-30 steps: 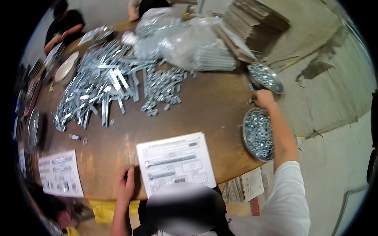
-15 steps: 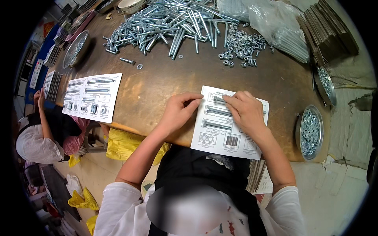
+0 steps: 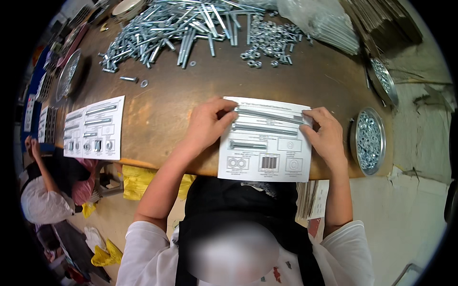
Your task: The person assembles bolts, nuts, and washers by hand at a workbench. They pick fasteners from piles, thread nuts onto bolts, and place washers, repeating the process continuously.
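Note:
In front of me, over the table's near edge, lies a white printed sheet [image 3: 279, 155] with bolt, washer and nut pictures in rows. A long grey bolt shape [image 3: 269, 115] runs across its top row; whether it is a real bolt or print I cannot tell. My left hand [image 3: 205, 125] is closed at the sheet's upper left edge, thumb and fingers together by one end of that shape. At the upper right edge, my right hand [image 3: 327, 136] pinches near the other end, thumb below and fingers above.
Loose bolts [image 3: 157, 35] and nuts [image 3: 265, 40] lie heaped at the back. A metal bowl of washers [image 3: 368, 143] stands at right, more bowls farther off. Another printed sheet [image 3: 102, 131] lies left, near a seated person [image 3: 45, 190]. Cardboard [image 3: 381, 21] is stacked back right.
My right hand has moved from the sheet's upper middle to its right edge, uncovering the top row. My left hand stays at the left edge. The whole view has shifted slightly.

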`<state>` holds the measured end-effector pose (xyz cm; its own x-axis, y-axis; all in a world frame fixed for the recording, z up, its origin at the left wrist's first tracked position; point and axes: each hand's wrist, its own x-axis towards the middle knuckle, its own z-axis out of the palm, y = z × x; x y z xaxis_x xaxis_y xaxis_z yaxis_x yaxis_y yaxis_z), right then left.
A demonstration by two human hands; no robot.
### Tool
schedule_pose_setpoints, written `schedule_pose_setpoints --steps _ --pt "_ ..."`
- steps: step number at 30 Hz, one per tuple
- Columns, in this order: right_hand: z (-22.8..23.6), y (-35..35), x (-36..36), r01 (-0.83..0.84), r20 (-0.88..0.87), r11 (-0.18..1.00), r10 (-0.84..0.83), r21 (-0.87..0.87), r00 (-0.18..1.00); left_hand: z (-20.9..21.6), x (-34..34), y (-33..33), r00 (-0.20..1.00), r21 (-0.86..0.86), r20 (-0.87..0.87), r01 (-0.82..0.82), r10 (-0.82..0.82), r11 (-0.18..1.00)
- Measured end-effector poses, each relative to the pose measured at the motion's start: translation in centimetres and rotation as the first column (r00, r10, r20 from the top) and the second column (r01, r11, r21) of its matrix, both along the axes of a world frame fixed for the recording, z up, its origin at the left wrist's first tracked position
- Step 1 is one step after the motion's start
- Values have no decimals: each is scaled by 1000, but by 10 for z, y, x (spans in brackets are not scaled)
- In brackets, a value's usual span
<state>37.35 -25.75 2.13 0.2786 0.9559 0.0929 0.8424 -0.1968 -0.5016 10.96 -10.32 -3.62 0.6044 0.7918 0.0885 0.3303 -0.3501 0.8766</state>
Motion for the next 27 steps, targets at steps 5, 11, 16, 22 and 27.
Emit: schedule_pose_setpoints --steps 5,11,16,22,27 --pt "-30 -14 21 -30 -30 979 37 203 999 9 9 -1 1000 33 -7 23 -22 999" --pt "-44 -5 33 -82 26 943 78 324 997 1 7 1 999 -22 32 37 -36 999" --pt "-20 -5 41 -8 -199 991 35 130 979 -1 3 8 992 -214 125 53 -27 975" --pt "-45 70 114 224 -135 963 -205 147 969 23 59 61 987 -275 161 21 25 961" --pt "-43 176 79 255 -141 967 -251 7 958 0 103 93 977 372 -205 27 54 928"
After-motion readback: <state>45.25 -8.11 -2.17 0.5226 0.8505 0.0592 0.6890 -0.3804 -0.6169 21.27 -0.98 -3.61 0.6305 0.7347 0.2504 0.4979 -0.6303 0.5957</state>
